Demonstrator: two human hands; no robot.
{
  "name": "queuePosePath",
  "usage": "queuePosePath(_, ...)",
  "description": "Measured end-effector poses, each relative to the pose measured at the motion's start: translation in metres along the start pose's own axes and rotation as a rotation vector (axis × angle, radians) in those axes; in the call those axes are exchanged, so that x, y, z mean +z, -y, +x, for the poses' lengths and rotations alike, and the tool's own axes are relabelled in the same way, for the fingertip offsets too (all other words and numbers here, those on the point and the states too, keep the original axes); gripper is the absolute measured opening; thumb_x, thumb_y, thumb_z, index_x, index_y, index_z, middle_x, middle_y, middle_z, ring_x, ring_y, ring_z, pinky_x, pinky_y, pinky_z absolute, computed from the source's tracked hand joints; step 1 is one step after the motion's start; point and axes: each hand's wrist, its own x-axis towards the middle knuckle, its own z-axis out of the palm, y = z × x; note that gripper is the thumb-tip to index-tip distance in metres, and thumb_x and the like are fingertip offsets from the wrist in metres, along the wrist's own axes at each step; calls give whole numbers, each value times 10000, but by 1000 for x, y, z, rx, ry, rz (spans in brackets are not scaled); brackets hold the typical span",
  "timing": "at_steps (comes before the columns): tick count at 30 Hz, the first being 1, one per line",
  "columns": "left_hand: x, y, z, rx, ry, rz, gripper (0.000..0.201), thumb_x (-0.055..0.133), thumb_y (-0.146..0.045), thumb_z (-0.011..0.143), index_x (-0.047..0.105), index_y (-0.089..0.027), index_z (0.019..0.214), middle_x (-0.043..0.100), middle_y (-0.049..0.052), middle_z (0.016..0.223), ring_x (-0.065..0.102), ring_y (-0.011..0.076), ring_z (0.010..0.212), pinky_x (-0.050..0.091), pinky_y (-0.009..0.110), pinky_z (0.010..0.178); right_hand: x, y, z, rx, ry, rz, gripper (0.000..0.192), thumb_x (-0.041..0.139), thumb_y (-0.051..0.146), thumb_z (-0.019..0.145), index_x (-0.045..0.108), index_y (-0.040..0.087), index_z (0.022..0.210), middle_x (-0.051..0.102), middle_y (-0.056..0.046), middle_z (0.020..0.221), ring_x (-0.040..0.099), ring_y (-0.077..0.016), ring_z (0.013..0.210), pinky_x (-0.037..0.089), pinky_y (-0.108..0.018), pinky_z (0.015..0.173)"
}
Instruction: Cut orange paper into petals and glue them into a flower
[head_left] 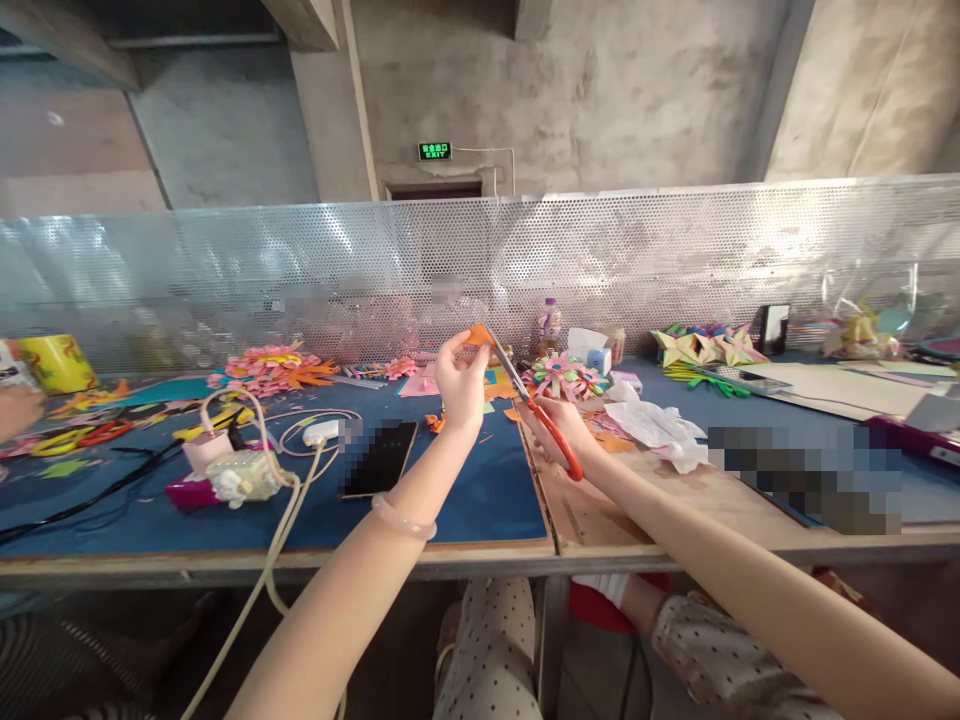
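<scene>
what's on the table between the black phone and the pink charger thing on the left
In the head view, a white mouse-like device with looping pale cables lies on the blue mat between the phone and the pink gadget.

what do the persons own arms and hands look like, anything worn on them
Both arms are bare, with no sleeves in view. The left hand has a pale, translucent bangle around its wrist. The right hand has no glove, ring or watch that shows. No markings are visible on either arm.
</scene>
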Motion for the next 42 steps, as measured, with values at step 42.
queuePosePath(42, 2, -3, -3, -16, -34, -22, 306, 693, -240, 722, 590, -193, 1006, 626, 64, 961, 614, 144, 771, 501, 299, 702, 3, -6, 0, -41, -5, -9, 309, 451, 433, 819, 421, 201, 617, 444, 16, 530, 476, -123, 469, 368, -228, 459)
